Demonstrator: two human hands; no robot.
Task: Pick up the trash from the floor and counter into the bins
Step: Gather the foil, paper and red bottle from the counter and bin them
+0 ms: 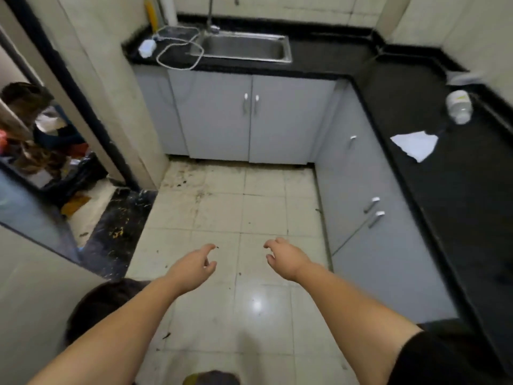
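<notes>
A torn white paper (415, 144) lies on the black counter (458, 195) at the right. Beyond it on the same counter lies a clear plastic bottle (459, 106) on its side, and a flat pale scrap (463, 78) sits near the wall. My left hand (194, 266) and my right hand (284, 258) are held out low over the tiled floor (249, 207), both empty with fingers loosely curled and apart. A dark round bin (102, 307) shows at the lower left under my left forearm. Small dark specks dot the floor tiles.
A steel sink (245, 48) sits in the far counter, with a white adapter and coiled cable (177, 51) to its left. Grey cabinet doors (249, 118) line the far and right sides. A doorway at the left opens onto cluttered bags (50, 151).
</notes>
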